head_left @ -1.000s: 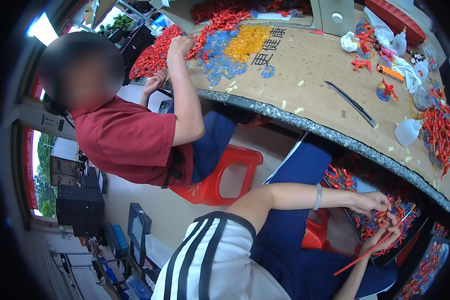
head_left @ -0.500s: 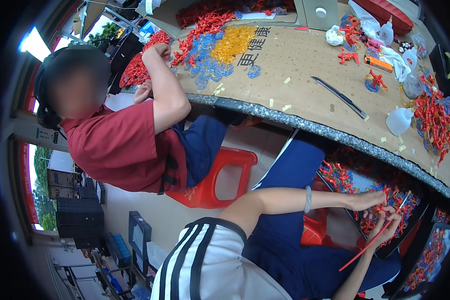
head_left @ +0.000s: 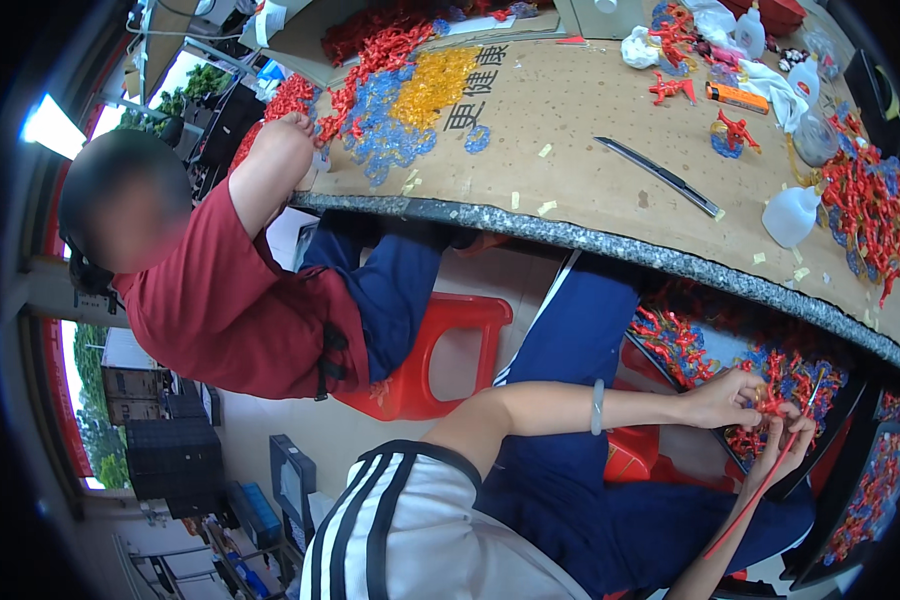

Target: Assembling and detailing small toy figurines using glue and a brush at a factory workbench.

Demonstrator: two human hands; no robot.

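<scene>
My left hand (head_left: 725,398), below a pale bangle (head_left: 597,407), has its fingers bent in a pinch on a small red plastic piece (head_left: 770,406). My right hand (head_left: 785,450) is closed around a thin red rod (head_left: 745,515) with a slim pale tip (head_left: 816,388). Both hands meet over a dark tray (head_left: 648,352) that holds red, blue and yellow plastic pieces (head_left: 675,335). The tray sits low, by my lap, partly under the table edge. My fingers hide most of the held piece.
A cardboard-covered table (head_left: 570,120) bears a utility knife (head_left: 660,178), a white squeeze bottle (head_left: 792,215), an orange tube (head_left: 737,97) and heaps of red pieces (head_left: 870,205). A co-worker in a red shirt (head_left: 240,300) sits at left near a red stool (head_left: 470,330).
My left hand has curled its fingers more tightly at the small red piece. The right hand and rod have shifted slightly right and down. The co-worker's arm has moved left.
</scene>
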